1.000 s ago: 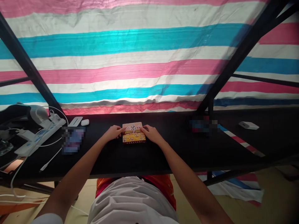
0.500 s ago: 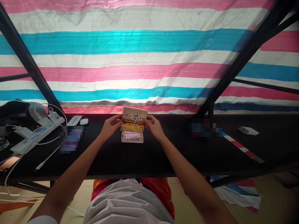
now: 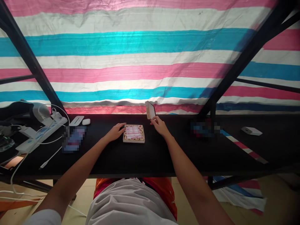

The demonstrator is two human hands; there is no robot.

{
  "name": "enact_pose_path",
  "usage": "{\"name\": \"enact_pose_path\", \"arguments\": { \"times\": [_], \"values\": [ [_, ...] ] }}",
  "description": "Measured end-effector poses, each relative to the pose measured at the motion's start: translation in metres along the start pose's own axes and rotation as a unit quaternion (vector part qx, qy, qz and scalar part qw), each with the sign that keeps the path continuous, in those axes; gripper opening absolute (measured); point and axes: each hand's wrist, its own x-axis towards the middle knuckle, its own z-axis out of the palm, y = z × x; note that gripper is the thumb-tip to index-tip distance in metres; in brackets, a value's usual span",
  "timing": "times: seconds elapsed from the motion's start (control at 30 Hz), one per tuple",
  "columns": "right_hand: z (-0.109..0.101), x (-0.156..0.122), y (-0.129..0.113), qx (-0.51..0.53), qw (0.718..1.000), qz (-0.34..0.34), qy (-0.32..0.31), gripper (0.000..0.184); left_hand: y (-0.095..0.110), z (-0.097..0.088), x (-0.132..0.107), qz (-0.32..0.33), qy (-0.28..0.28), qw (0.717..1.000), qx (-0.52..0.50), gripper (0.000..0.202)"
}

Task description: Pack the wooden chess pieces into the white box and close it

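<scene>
Found near the middle of the black table (image 3: 136, 159), lying flat and uncovered: a shallow box (image 3: 133, 141). Noted inside: a folded white sheet (image 3: 134, 132) with pink lines, lying over round pale pieces (image 3: 131, 138), several showing around its edges. Observed at the left side of the box: left hand (image 3: 116, 132), fingers extended and touching the rim; unable to tell whether gripping or merely resting. Observed beyond and to the right: right hand (image 3: 159, 126), fingers closed narrowly on the lower end of the box lid (image 3: 150, 110), held raised, tilted and apart from the box.

Recorded farther left on the table: a small white case (image 3: 86, 122) beside a flat white object (image 3: 77, 121), a pixelated item (image 3: 74, 139), a white cable (image 3: 51, 157) and a power strip (image 3: 42, 134) with plugs inserted. Recorded farther right: a second pixelated item (image 3: 203, 128) near the foot of a black frame bar (image 3: 229, 78), then a small white block (image 3: 251, 131). Seen behind: a striped sheet (image 3: 117, 43) in pink, white and blue.
</scene>
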Motion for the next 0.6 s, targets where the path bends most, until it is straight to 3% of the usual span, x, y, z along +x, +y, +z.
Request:
{"name": "enact_pose_path", "arguments": {
  "times": [0.33,0.6],
  "values": [
    [-0.004,0.005,0.013,-0.222,0.972,0.074,-0.011,0.024,0.003,0.001,0.001,0.009,-0.043,0.994,0.097,0.049],
    [-0.01,0.003,0.01,-0.276,0.955,0.106,-0.009,0.036,-0.007,0.004,0.005,0.008,-0.045,0.992,0.114,0.048]
  ]
}}
